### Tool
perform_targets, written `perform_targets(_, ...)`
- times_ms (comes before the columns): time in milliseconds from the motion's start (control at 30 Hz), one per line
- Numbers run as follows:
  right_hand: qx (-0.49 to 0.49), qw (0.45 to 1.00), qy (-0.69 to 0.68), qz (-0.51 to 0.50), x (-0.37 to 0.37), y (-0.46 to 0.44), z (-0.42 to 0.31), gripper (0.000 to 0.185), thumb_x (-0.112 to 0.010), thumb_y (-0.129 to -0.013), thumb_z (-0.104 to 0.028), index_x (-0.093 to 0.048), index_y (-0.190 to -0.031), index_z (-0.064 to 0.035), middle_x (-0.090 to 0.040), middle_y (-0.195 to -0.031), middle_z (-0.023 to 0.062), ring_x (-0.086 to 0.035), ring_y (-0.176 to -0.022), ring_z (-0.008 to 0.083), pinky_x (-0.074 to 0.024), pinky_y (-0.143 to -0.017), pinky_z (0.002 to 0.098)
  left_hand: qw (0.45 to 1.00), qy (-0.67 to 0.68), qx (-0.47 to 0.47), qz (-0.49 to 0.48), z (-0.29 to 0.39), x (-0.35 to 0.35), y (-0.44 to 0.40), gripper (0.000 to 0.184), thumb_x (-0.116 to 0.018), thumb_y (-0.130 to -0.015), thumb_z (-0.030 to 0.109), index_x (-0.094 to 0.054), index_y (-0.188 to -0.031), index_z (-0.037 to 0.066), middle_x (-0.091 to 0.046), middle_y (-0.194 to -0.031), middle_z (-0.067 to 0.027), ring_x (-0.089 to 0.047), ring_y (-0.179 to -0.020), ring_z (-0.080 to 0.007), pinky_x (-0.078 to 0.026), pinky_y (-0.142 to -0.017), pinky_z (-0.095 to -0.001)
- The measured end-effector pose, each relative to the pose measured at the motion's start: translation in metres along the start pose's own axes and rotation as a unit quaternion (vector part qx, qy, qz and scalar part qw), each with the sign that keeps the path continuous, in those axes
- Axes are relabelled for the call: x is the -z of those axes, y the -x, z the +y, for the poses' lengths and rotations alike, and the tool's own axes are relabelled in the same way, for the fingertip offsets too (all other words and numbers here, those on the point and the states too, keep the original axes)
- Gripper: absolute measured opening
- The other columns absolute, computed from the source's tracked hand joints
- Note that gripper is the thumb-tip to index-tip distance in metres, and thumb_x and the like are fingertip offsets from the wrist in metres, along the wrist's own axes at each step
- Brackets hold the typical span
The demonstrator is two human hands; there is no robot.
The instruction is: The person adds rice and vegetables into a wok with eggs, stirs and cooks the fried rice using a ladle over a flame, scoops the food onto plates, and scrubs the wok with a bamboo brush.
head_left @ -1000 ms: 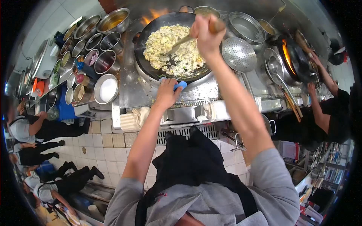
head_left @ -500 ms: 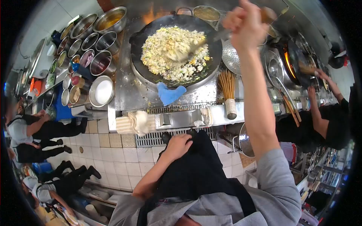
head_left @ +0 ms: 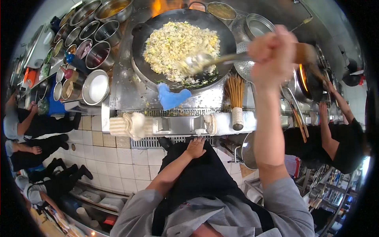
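Note:
My right hand (head_left: 273, 55), smeared by motion, is closed around the handle of a long metal ladle (head_left: 225, 60) with a wooden end. Its blurred bowl touches the lower right of the fried rice (head_left: 173, 41), which has yellow egg and green bits in it. The rice lies in a big black wok (head_left: 227, 39) on the stove, flames showing behind the far rim. My left hand (head_left: 195, 148) rests flat on the dark apron over my leg, holding nothing. A folded blue cloth (head_left: 172, 98) lies against the wok's near edge.
Steel bowls and pots of ingredients, including a white-filled bowl (head_left: 96, 87), crowd the left. A bamboo brush (head_left: 236, 96) and perforated skimmer (head_left: 243, 65) sit right of the wok. A striped towel (head_left: 130, 125) lies on the front ledge. Co-workers stand left; another works at a wok (head_left: 312, 85) right.
My right hand has moved right and down, and the ladle's bowl has shifted toward the near side of the rice. My left hand now lies flatter on the apron. The view has shifted slightly.

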State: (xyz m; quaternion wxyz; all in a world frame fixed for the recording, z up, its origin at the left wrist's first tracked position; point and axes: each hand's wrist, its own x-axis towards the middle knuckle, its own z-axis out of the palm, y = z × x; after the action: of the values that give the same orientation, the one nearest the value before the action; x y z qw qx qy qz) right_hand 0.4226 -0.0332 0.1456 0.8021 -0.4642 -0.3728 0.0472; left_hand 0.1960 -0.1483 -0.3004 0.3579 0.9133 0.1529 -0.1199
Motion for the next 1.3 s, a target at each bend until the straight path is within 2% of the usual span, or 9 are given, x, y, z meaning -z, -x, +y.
perform_targets(67,0.011,0.997,-0.079,0.024,-0.023,0.005,0.035,0.034,-0.056,-0.091,-0.016,-0.039,-0.062,-0.0084,-0.036,-0.049,0.004,-0.034,-0.041,0.0166,-0.0322,-0.046,0.0353,1.0,-0.016,0.003,-0.022,0.002,-0.004,-0.016,0.077,-0.069,-0.084,0.037,-0.04,-0.144,-0.001,-0.043,-0.146,-0.0209,-0.04,-0.137,-0.0361,-0.035,-0.108,-0.0558)
perform_targets(200,-0.049,0.992,-0.106,-0.057,-0.023,-0.02,0.002,0.037,-0.057,-0.092,-0.019,-0.038,-0.062,-0.0093,-0.035,-0.05,0.0021,-0.036,-0.044,0.0162,-0.0355,-0.049,0.0385,0.995,-0.023,0.044,-0.09,-0.005,-0.022,-0.038,0.077,-0.065,-0.087,0.04,-0.037,-0.147,0.001,-0.039,-0.152,-0.0202,-0.037,-0.141,-0.0347,-0.029,-0.113,-0.0577)
perform_targets(433,0.053,0.992,-0.029,-0.109,-0.023,-0.012,0.036,0.033,-0.054,-0.095,-0.016,-0.037,-0.067,-0.0095,-0.032,-0.048,0.0008,-0.03,-0.04,0.0133,-0.0313,-0.044,0.0331,0.983,-0.003,0.078,-0.167,-0.001,-0.027,-0.059,0.076,-0.063,-0.089,0.043,-0.033,-0.151,0.01,-0.035,-0.156,-0.0136,-0.031,-0.145,-0.0331,-0.023,-0.117,-0.053)
perform_targets(533,-0.067,0.987,-0.105,-0.103,0.009,-0.064,0.0,0.034,-0.058,-0.094,-0.023,-0.041,-0.067,-0.0108,-0.033,-0.047,0.0003,-0.029,-0.039,0.0138,-0.0318,-0.045,0.0336,0.996,-0.061,0.043,-0.052,-0.008,-0.05,-0.061,0.077,-0.064,-0.088,0.042,-0.033,-0.152,0.01,-0.032,-0.159,-0.0125,-0.028,-0.147,-0.0323,-0.019,-0.119,-0.052)
perform_targets(667,0.003,0.998,-0.057,0.037,-0.013,-0.07,0.045,0.036,-0.061,-0.092,-0.019,-0.041,-0.063,-0.0109,-0.034,-0.049,-0.0002,-0.033,-0.04,0.0129,-0.0291,-0.045,0.0325,0.986,-0.057,0.087,-0.129,0.005,-0.036,-0.066,0.081,-0.063,-0.088,0.043,-0.027,-0.155,0.014,-0.025,-0.162,-0.011,-0.022,-0.149,-0.0317,-0.013,-0.12,-0.0521)
perform_targets(900,-0.061,0.977,-0.176,-0.103,-0.058,-0.059,0.027,0.033,-0.063,-0.092,-0.022,-0.046,-0.066,-0.0115,-0.042,-0.052,-0.0033,-0.04,-0.039,0.0093,-0.0304,-0.038,0.027,0.986,-0.102,0.064,-0.115,-0.002,-0.043,-0.064,0.078,-0.062,-0.089,0.043,-0.028,-0.154,0.014,-0.023,-0.162,-0.0127,-0.018,-0.15,-0.0341,-0.01,-0.121,-0.053)
perform_targets(1067,-0.054,0.994,0.072,-0.054,-0.065,-0.102,0.007,0.028,-0.061,-0.091,-0.017,-0.047,-0.067,-0.0126,-0.042,-0.052,-0.004,-0.042,-0.04,0.0091,-0.0331,-0.038,0.0266,0.982,-0.1,0.099,-0.129,0.014,-0.022,-0.064,0.083,-0.061,-0.088,0.041,-0.023,-0.156,0.014,-0.016,-0.164,-0.0116,-0.013,-0.151,-0.035,-0.008,-0.121,-0.0553)
perform_targets(1200,0.032,0.994,-0.04,-0.098,-0.003,-0.102,0.002,0.039,-0.051,-0.096,-0.015,-0.036,-0.06,-0.0121,-0.031,-0.049,0.0002,-0.032,-0.042,0.0115,-0.0296,-0.046,0.0332,0.986,-0.104,0.066,-0.115,-0.01,-0.063,-0.076,0.092,-0.061,-0.089,0.049,-0.012,-0.159,0.015,-0.009,-0.166,-0.0107,-0.009,-0.152,-0.0348,-0.006,-0.121,-0.0558)
perform_targets(1300,-0.055,0.987,0.006,-0.153,-0.011,-0.081,0.013,0.032,-0.049,-0.092,-0.015,-0.036,-0.063,-0.0105,-0.031,-0.05,0.0011,-0.032,-0.042,0.0126,-0.0302,-0.048,0.0325,0.98,-0.146,0.077,-0.112,-0.004,-0.054,-0.083,0.094,-0.062,-0.087,0.049,-0.011,-0.159,0.016,-0.008,-0.165,-0.0121,-0.009,-0.152,-0.0344,-0.006,-0.122,-0.0552)
